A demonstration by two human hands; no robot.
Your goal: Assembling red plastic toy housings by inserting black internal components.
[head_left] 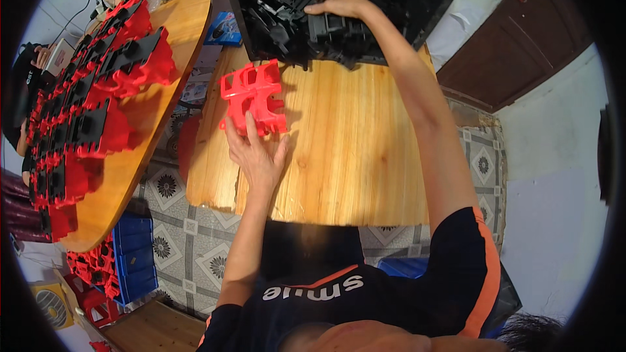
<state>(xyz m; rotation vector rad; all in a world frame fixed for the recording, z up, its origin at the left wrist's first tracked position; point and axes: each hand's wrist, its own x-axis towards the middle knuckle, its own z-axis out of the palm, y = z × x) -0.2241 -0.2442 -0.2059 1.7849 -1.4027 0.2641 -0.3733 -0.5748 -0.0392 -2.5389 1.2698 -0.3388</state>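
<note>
On the near wooden worktop (339,150), as the head view shows it, a red moulded frame (254,94) lies left of centre, its cut-outs facing up. The left hand (251,156) rests on its near edge, fingers spread and thumb held apart, not wrapped around it; that light touch probably serves to steady the frame while the other arm stretches away.

At the far side, a large black bin (447,0) adjoins the worktop and holds a jumble of dark plastic pieces (280,23). Its place there seems chosen to keep loose parts within arm's reach without crowding the wood in front of the body. The right hand (340,5) is inside the bin, fingers and thumb over a greyish piece (319,27); whether it grips that piece or only touches it, I cannot tell.

To the left, a second table (188,16) carries rows of red frames with black pieces on them, set close together, likely to save room and keep them orderly. Beyond its far edge a co-worker's hand (42,58) shows. Below, on the patterned floor, a blue crate (135,257) stands beside more red and black parts.
</note>
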